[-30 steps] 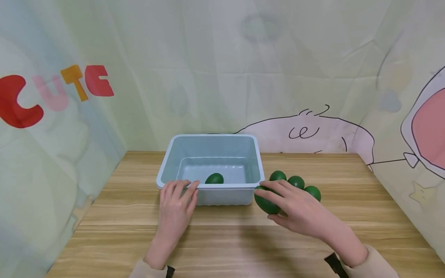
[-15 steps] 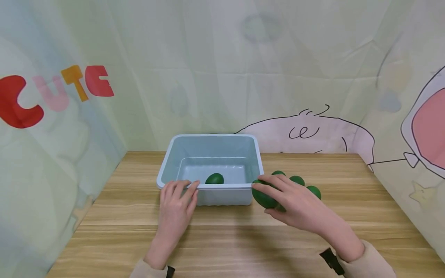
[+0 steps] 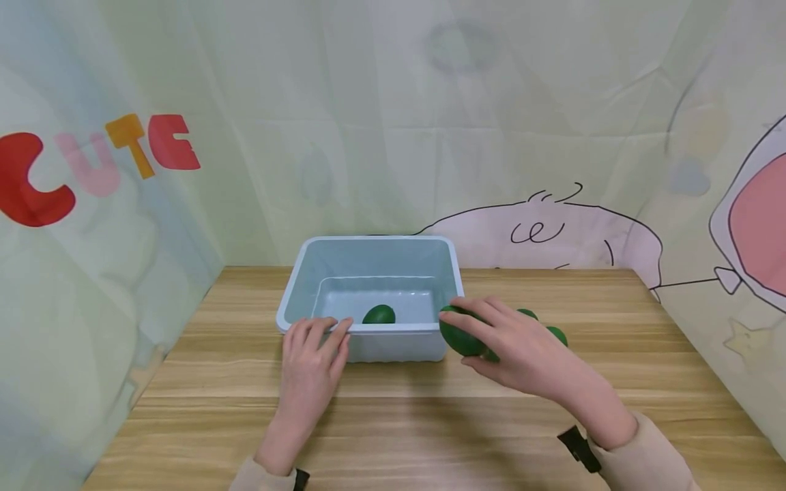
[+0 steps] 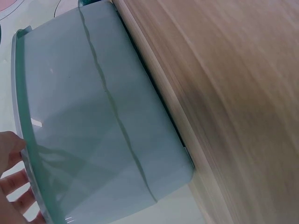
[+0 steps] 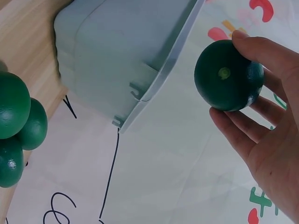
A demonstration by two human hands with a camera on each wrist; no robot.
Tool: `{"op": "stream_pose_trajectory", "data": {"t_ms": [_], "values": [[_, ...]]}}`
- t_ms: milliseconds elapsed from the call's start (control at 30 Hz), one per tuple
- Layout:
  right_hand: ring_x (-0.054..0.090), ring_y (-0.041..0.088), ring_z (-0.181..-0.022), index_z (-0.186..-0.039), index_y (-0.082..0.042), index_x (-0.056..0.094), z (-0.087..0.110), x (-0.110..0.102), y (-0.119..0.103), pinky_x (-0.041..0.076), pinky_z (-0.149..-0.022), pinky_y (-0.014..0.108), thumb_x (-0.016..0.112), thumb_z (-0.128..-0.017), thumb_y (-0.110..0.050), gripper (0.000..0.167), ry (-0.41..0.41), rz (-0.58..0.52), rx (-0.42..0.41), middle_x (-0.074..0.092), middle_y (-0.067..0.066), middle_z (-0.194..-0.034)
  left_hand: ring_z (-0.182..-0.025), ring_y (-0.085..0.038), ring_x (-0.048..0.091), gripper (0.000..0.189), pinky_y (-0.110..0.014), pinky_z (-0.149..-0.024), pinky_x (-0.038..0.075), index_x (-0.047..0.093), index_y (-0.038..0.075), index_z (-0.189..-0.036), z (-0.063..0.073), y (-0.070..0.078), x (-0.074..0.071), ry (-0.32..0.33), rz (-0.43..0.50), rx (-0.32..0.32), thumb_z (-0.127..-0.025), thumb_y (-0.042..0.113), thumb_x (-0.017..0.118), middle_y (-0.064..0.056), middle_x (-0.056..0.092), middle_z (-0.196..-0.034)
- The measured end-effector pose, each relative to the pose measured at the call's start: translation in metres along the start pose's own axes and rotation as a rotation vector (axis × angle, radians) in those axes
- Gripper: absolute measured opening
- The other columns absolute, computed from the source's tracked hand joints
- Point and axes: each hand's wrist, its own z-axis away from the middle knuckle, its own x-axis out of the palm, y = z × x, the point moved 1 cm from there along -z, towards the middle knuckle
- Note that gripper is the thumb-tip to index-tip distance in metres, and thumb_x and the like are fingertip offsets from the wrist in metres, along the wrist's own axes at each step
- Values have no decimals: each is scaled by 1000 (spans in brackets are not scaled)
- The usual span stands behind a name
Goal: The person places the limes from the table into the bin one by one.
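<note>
My right hand [image 3: 522, 344] grips a dark green egg-shaped fruit [image 3: 462, 333] between thumb and fingers, raised beside the front right corner of a pale blue plastic bin [image 3: 393, 346]. In the right wrist view this fruit [image 5: 226, 77] is smooth and glossy with a pale stem spot. The left hand [image 3: 312, 368] holds the bin's front rim near its left corner; in the left wrist view its thumb [image 4: 10, 143] lies at the rim, with the other fingers behind it. Another green fruit [image 3: 379, 314] lies inside the bin, partly hidden by the front wall.
More green fruits [image 5: 13, 105] sit clustered on the wooden table [image 3: 381, 423] right of the bin, mostly hidden behind the right hand in the head view. A printed cloth backdrop [image 3: 368, 136] stands along the table's back and sides.
The right hand has lifted the green fruit and moved it slightly left, up to the bin's rim, covering more of the fruits behind. The left hand and bin have stayed put.
</note>
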Motion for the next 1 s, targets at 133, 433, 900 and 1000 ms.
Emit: {"op": "stream_pose_trajectory", "data": {"t_ms": [133, 433, 900, 1000], "values": [[58, 20, -114, -135, -20, 53, -5, 0, 0, 56, -76, 34, 80, -75, -27, 67, 1, -10, 7, 55, 2, -135, -95, -33, 56, 23, -52, -93, 41, 72, 8, -107, 0, 0, -1, -7, 2, 1, -85, 11, 67, -12, 65, -97], [55, 22, -121, -137, -21, 51, -12, 1, 2, 56, -77, 34, 78, -78, -27, 65, -39, -76, 46, 52, 3, -138, -94, -33, 56, 23, -52, -93, 41, 73, 8, -107, 1, -1, -1, -6, -3, -1, -84, 11, 69, -12, 65, -97], [55, 20, -122, -139, -23, 49, -21, 2, 6, 55, -84, 35, 76, -81, -27, 63, -72, -110, 49, 50, 1, -140, -95, -33, 56, 23, -52, -94, 42, 73, 8, -107, 1, -1, 0, -8, 1, -4, -84, 12, 69, -12, 65, -98], [57, 17, -113, -138, -23, 49, -25, 2, 7, 54, -82, 32, 76, -81, -27, 63, -80, -115, 54, 50, 1, -139, -96, -33, 56, 23, -51, -94, 41, 73, 8, -107, 1, -1, 0, -8, 1, -6, -84, 11, 69, -12, 65, -98]]}}
